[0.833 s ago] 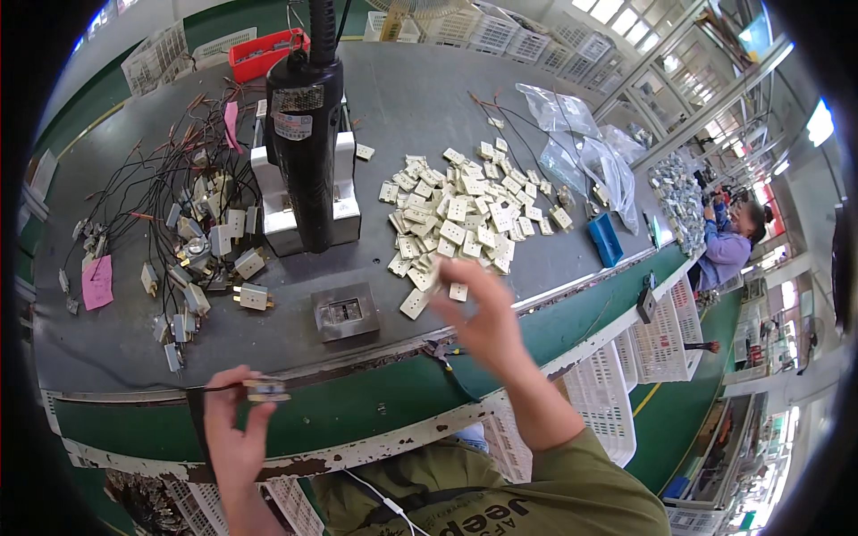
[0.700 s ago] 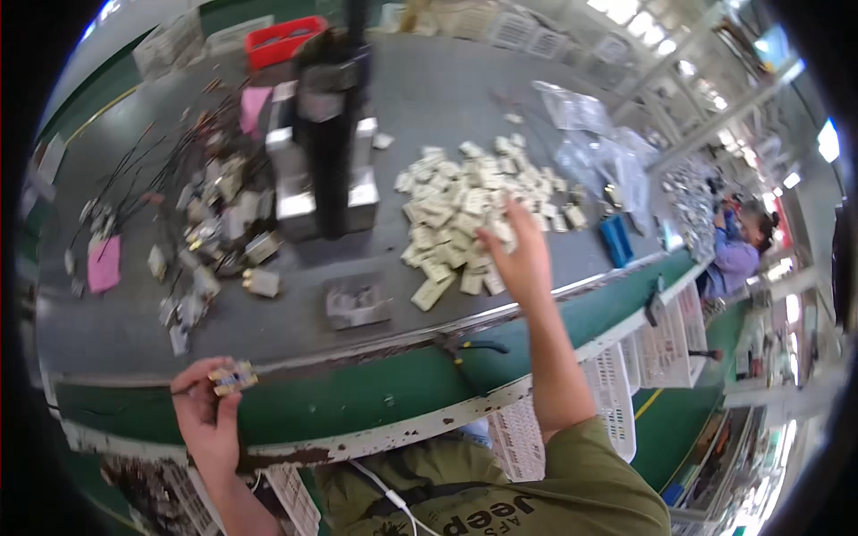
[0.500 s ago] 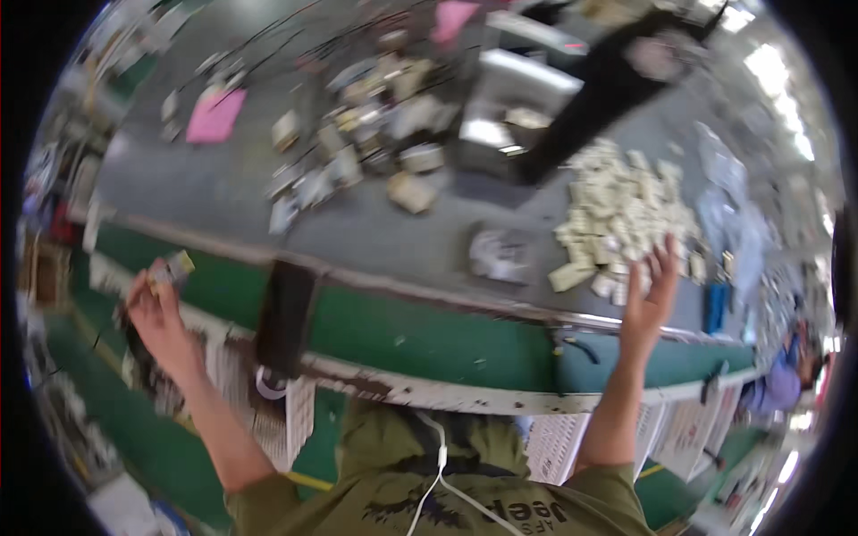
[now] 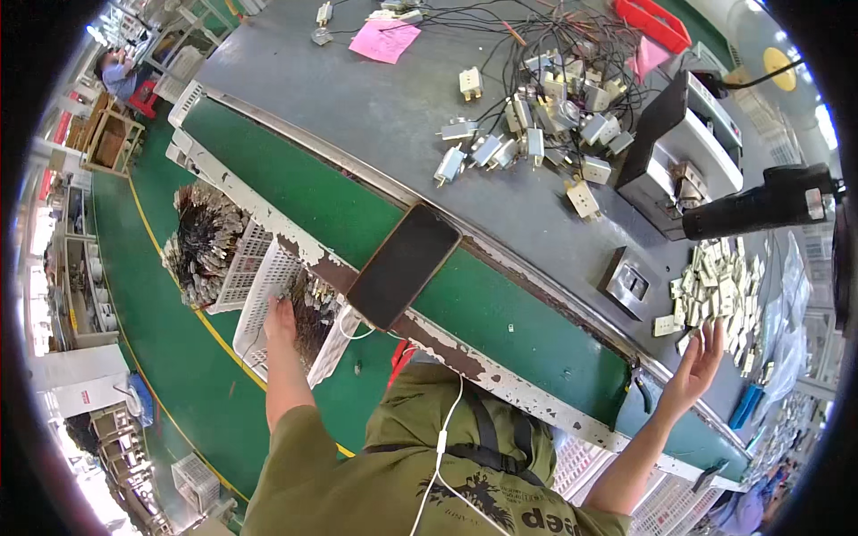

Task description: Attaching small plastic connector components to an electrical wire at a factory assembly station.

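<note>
My left hand [image 4: 281,323] is down by the near wall of a white plastic basket [image 4: 253,313] full of dark cables with plugs [image 4: 313,308]. Its fingers are mostly hidden, and no held thing shows. At the right, my right hand [image 4: 697,368] is raised palm-up with its fingers apart and empty, just in front of a pile of cream plastic housings [image 4: 715,290]. A small metal block with a recess [image 4: 628,282] sits left of that pile. Across the bench, several grey and cream plugs on black cables [image 4: 554,116] lie heaped together.
A dark phone [image 4: 404,266] lies across the bench's green ledge [image 4: 509,326]. Beyond stands a boxy metal machine [image 4: 684,152], a black cylindrical arm [image 4: 760,204] in front of it. Pliers [image 4: 641,393], a clear plastic bag [image 4: 791,290] and a red bin [image 4: 654,22] lie about.
My left hand has gone from the ledge, where it held a small plug, down to the basket. My right hand stays open near the housings. The view has turned leftward.
</note>
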`<state>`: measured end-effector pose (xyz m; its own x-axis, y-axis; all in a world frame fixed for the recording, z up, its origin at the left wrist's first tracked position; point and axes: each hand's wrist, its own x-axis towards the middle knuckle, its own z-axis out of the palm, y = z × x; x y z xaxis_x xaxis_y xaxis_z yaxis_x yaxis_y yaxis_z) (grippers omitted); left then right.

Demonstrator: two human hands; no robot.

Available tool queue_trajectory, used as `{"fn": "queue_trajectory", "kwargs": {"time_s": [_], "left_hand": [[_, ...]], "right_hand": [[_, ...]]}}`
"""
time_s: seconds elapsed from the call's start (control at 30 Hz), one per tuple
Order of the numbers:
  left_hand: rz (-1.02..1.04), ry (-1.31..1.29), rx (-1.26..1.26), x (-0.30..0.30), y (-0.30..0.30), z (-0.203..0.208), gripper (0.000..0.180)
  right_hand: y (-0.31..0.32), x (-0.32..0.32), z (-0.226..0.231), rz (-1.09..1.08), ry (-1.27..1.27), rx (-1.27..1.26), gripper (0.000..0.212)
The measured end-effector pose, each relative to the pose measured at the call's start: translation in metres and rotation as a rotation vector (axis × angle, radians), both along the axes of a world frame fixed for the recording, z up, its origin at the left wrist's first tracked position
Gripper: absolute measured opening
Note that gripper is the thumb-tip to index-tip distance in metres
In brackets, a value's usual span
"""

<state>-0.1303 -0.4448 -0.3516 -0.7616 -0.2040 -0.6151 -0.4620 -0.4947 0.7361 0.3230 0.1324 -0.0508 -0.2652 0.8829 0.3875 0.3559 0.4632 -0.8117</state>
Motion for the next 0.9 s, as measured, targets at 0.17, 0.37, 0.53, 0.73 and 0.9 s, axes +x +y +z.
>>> {"fn": "queue_trajectory", "kwargs": {"time_s": [0.17, 0.37, 0.53, 0.73, 0.9], "left_hand": [[0.022, -0.200, 0.137, -0.046, 0.002, 0.037, 0.040], [-0.055, 0.763, -0.661, -0.053, 0.185, 0.216, 0.041], [-0.860, 1.198, -0.685, -0.002, 0.347, 0.346, 0.034], [-1.201, 1.236, -0.937, 0.010, 0.460, 0.331, 0.028], [-1.332, 1.210, -1.368, 0.012, 0.486, 0.335, 0.031]], "right_hand": [[0.000, -0.001, -0.005, 0.052, 0.012, 0.015, 0.043], [-0.015, -0.008, 0.008, 0.096, 0.011, 0.047, 0.041], [-0.024, -0.031, 0.017, 0.168, 0.043, 0.023, 0.047], [-0.035, -0.048, 0.021, 0.290, -0.004, -0.034, 0.042], [-0.037, -0.042, 0.019, 0.335, 0.105, -0.213, 0.042]]}}
